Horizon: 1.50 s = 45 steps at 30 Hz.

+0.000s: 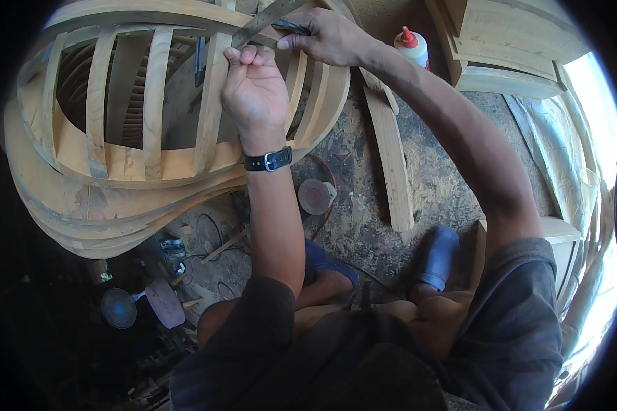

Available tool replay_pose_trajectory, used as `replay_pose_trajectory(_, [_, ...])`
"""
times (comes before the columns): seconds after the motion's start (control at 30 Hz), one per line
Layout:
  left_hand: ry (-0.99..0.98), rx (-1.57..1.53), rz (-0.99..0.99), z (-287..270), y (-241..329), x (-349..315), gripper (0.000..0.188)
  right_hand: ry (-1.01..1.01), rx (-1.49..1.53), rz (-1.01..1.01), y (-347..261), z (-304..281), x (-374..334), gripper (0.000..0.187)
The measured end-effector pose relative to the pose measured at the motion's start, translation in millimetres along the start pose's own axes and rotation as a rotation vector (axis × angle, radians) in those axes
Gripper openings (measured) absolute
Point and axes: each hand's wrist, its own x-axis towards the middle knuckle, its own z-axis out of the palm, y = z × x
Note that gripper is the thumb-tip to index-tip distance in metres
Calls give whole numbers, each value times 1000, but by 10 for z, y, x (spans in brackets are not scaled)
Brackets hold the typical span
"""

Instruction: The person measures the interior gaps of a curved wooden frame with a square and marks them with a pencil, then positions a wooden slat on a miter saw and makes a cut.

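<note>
A curved wooden frame [127,161] with several upright slats fills the upper left. My left hand [257,96] is closed, palm up, its fingertips pinching the lower end of a flat metal ruler [264,22] beside one slat [212,103]. The ruler slants up to the right across the frame's top. Just right of it, my right hand [329,38] is closed around a dark pencil [291,27], whose tip points left toward the ruler. The thumb and fingers hide part of the pencil.
A white glue bottle [411,46] with a red cap stands at upper right, near wooden box-like pieces [507,41]. A plank [389,161] lies on the stained floor. A round block [315,196], cables and tools [171,246] lie below the frame.
</note>
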Motion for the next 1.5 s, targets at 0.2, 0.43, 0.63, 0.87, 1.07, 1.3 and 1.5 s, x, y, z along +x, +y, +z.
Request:
replay_pose_trajectory(0.2, [-59, -36, 22, -62, -1, -9, 8, 51, 51, -230, 35, -14, 32, 36])
replay_pose_trajectory(0.43, [-63, 30, 69, -4, -82, -31, 10, 34, 141, -293, 24, -88, 3, 33])
replay_pose_trajectory(0.63, [-45, 94, 132, 57, -93, -10, 20, -44, 234, -238, -73, -149, 13, 33])
replay_pose_trajectory(0.87, [-21, 29, 161, -10, -135, 19, 14, 16, 77, -280, 16, -120, 14, 34])
replay_pose_trajectory(1.07, [1, 29, 149, -4, -121, 19, 12, -55, 168, -152, -42, -155, 4, 35])
replay_pose_trajectory(1.3, [-118, -28, 109, -171, -116, 85, 22, 31, 61, -254, -103, -122, 25, 35])
replay_pose_trajectory(1.5, [-49, -88, 146, -92, -206, 51, 25, -14, 137, -201, -105, -134, 60, 34])
